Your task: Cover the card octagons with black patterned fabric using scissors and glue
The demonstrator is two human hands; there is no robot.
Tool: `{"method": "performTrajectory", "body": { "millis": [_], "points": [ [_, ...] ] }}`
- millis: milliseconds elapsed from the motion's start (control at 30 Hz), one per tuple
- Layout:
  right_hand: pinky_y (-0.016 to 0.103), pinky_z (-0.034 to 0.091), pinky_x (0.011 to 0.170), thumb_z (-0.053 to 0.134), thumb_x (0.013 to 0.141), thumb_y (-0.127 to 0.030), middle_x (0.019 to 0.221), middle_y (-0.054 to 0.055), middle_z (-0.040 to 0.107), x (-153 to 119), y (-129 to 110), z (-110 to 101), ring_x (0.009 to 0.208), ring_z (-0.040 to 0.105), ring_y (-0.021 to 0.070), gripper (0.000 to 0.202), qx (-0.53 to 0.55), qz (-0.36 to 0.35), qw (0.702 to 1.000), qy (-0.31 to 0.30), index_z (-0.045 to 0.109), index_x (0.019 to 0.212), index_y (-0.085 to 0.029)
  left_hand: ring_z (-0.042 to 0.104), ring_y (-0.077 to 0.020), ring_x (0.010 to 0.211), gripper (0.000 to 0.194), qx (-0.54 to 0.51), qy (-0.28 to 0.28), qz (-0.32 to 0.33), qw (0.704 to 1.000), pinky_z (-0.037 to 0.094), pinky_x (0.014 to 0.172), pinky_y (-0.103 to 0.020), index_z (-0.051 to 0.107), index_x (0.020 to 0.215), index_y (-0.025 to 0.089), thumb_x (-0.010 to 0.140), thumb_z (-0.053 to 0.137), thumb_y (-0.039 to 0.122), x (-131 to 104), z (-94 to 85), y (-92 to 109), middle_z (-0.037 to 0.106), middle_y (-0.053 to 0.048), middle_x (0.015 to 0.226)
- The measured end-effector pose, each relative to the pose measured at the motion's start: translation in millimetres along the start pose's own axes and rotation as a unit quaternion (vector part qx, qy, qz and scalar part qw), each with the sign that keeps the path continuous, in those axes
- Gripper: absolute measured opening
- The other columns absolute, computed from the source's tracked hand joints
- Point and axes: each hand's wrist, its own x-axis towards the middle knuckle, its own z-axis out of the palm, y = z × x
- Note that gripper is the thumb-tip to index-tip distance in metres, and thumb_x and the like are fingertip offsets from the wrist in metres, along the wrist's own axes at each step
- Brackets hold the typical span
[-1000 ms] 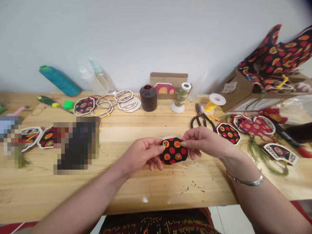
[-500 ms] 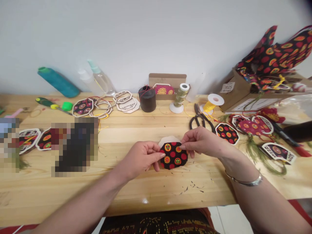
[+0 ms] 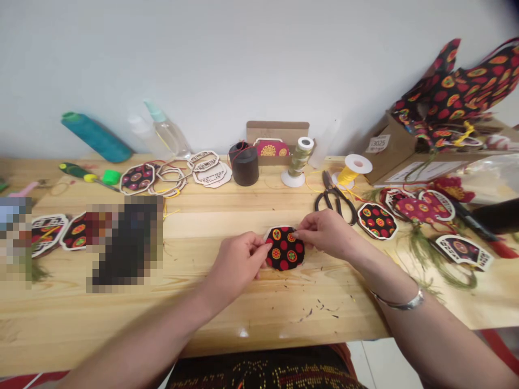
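Observation:
A black fabric piece with red dots and bright flowers (image 3: pixel 285 249) is between my two hands, lying over a pale scalloped backing piece (image 3: pixel 268 233) whose rim shows at the upper left. My left hand (image 3: pixel 243 258) pinches the left edge, thumb on top of the fabric. At the upper right edge, my right hand (image 3: pixel 323 231) pinches the fabric with thumb and fingers. The backing is mostly hidden under the cloth. To the right lies a similar fabric-covered piece with a pale border (image 3: pixel 377 221), beside black-handled scissors (image 3: pixel 336 201).
Along the wall stand a black thread spool (image 3: pixel 244 165), a green thread spool (image 3: pixel 298 162) and a yellow cord spool (image 3: pixel 352 172). Pale cut-out frames (image 3: pixel 211 172) lie left of them. A cardboard box (image 3: pixel 379 156) holding patterned fabric is at right. Dark scraps (image 3: pixel 320 309) litter the front.
The fabric piece has shifted up and slightly left over the backing, covering more of it. Both hands moved along with it, still pinching its edges.

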Motion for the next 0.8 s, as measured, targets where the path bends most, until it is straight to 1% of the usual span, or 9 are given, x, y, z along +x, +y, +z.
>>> {"method": "performTrajectory", "body": {
  "millis": [100, 233, 433, 533, 633, 700, 767, 800],
  "points": [
    [0.025, 0.035, 0.048, 0.067, 0.073, -0.03, 0.055, 0.001, 0.064, 0.8, 0.2, 1.6, 0.05, 0.049, 0.0106, 0.018, -0.009, -0.002, 1.0, 0.006, 0.067, 0.06, -0.016, 0.052, -0.007, 0.039, 0.02, 0.026, 0.003, -0.006, 1.0, 0.041, 0.04, -0.02, 0.059, 0.072, 0.017, 0.081, 0.056, 0.034, 2.4, -0.2, 0.4, 0.063, 0.001, 0.058],
    [0.026, 0.034, 0.048, 0.066, 0.074, -0.03, 0.056, 0.002, 0.065, 2.3, 0.4, 3.8, 0.049, 0.049, 0.0109, 0.019, -0.021, -0.003, 1.0, 0.013, 0.067, 0.06, -0.016, 0.053, -0.0076, 0.04, 0.021, 0.046, 0.0, 0.001, 0.999, 0.042, 0.042, -0.021, 0.056, 0.071, 0.018, 0.082, 0.055, 0.035, 5.6, -0.7, -1.1, 0.063, 0.001, 0.057],
    [0.026, 0.036, 0.049, 0.065, 0.073, -0.032, 0.059, 0.003, 0.066, 5.1, 4.1, 7.2, 0.052, 0.052, 0.0122, 0.019, -0.021, -0.002, 0.999, 0.032, 0.069, 0.062, -0.017, 0.056, -0.0093, 0.042, 0.02, 0.046, -0.008, -0.002, 0.999, 0.044, 0.044, -0.023, 0.056, 0.072, 0.018, 0.082, 0.055, 0.036, 5.4, -2.1, -0.9, 0.065, 0.0, 0.057],
    [0.026, 0.035, 0.048, 0.066, 0.074, -0.034, 0.059, 0.003, 0.066, 6.6, 6.2, 8.3, 0.05, 0.051, 0.0114, 0.021, -0.024, -0.004, 0.999, 0.042, 0.069, 0.062, -0.017, 0.056, -0.01, 0.042, 0.021, 0.048, -0.01, -0.004, 0.999, 0.044, 0.044, -0.023, 0.056, 0.071, 0.018, 0.081, 0.056, 0.037, 5.0, -2.5, -0.7, 0.065, -0.001, 0.058],
    [0.025, 0.034, 0.046, 0.065, 0.074, -0.032, 0.057, 0.002, 0.065, 7.4, 6.8, 8.2, 0.048, 0.049, 0.0105, 0.02, -0.03, -0.004, 0.999, 0.043, 0.069, 0.062, -0.017, 0.056, -0.0107, 0.042, 0.024, 0.056, -0.006, -0.004, 0.998, 0.043, 0.044, -0.023, 0.055, 0.069, 0.019, 0.078, 0.059, 0.04, 4.0, -2.5, -0.8, 0.062, 0.0, 0.053],
    [0.025, 0.034, 0.046, 0.066, 0.074, -0.031, 0.057, 0.002, 0.065, 7.7, 7.0, 8.0, 0.047, 0.049, 0.0103, 0.019, -0.03, -0.005, 0.999, 0.044, 0.069, 0.063, -0.017, 0.053, -0.0102, 0.042, 0.027, 0.059, -0.006, 0.012, 0.998, 0.04, 0.043, -0.023, 0.054, 0.065, 0.019, 0.078, 0.06, 0.042, 2.5, -2.7, -1.0, 0.059, 0.001, 0.05],
    [0.025, 0.034, 0.047, 0.066, 0.074, -0.032, 0.058, 0.002, 0.066, 8.0, 7.6, 8.0, 0.048, 0.05, 0.0106, 0.018, -0.025, -0.007, 0.999, 0.045, 0.069, 0.064, -0.017, 0.051, -0.0096, 0.044, 0.027, 0.062, 0.0, 0.057, 0.996, 0.039, 0.044, -0.023, 0.057, 0.065, 0.018, 0.079, 0.059, 0.041, 0.8, -3.4, -1.4, 0.06, 0.001, 0.052],
    [0.025, 0.035, 0.047, 0.067, 0.074, -0.033, 0.058, 0.002, 0.066, 8.2, 8.1, 8.1, 0.048, 0.05, 0.0107, 0.019, -0.024, -0.007, 0.999, 0.047, 0.069, 0.064, -0.017, 0.05, -0.0093, 0.045, 0.025, 0.067, 0.008, 0.085, 0.994, 0.039, 0.045, -0.023, 0.061, 0.069, 0.017, 0.079, 0.059, 0.039, 0.0, -4.1, -1.7, 0.061, 0.001, 0.054]
  ]
}}
